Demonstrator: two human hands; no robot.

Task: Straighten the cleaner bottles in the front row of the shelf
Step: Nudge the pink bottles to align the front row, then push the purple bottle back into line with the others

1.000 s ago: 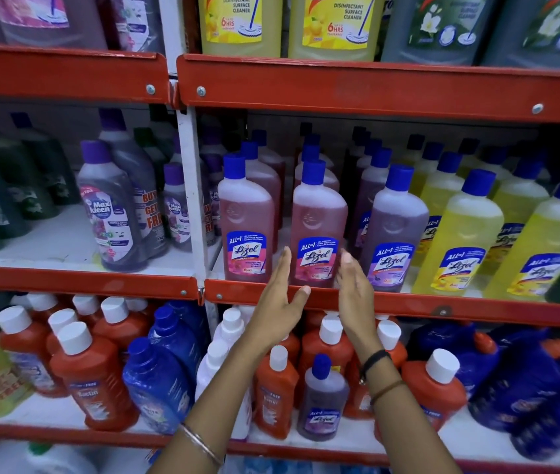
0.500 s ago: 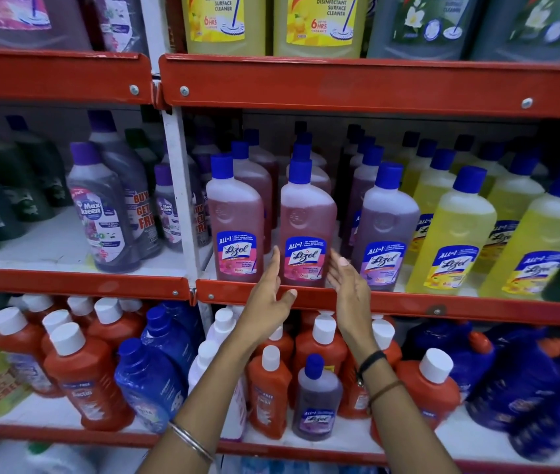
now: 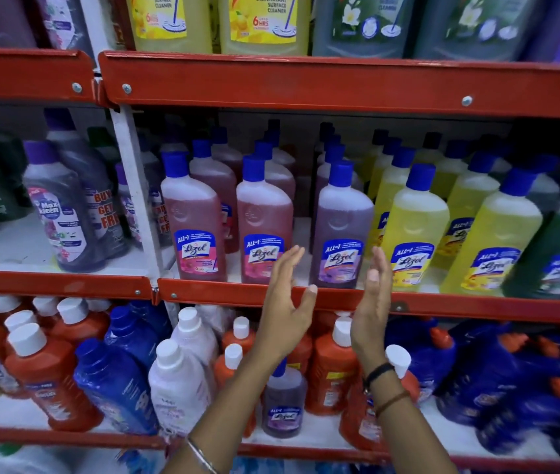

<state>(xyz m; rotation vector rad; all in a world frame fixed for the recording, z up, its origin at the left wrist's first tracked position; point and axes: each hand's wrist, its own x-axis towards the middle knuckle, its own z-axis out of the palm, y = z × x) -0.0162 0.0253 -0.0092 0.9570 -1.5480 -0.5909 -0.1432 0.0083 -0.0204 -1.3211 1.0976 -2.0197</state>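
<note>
The middle shelf's front row holds upright Lizol bottles with blue caps: two pink ones (image 3: 194,230) (image 3: 262,234), a purple one (image 3: 343,234), then yellow ones (image 3: 414,234) (image 3: 492,248). My left hand (image 3: 285,302) and my right hand (image 3: 372,302) are raised, palms facing each other, either side of the purple bottle's lower half. Both hands are open and hold nothing. They hover in front of the red shelf lip (image 3: 237,294); I cannot tell whether they touch the bottle.
A white upright post (image 3: 135,206) divides the shelf; Maxkleen purple bottles (image 3: 63,220) stand left of it. Large yellow and grey cleaner bottles fill the top shelf. Below are red, blue and white bottles and a small purple Lizol (image 3: 283,405).
Both hands have shifted right from framing the second pink bottle to framing the purple bottle. The view has panned slightly as well.
</note>
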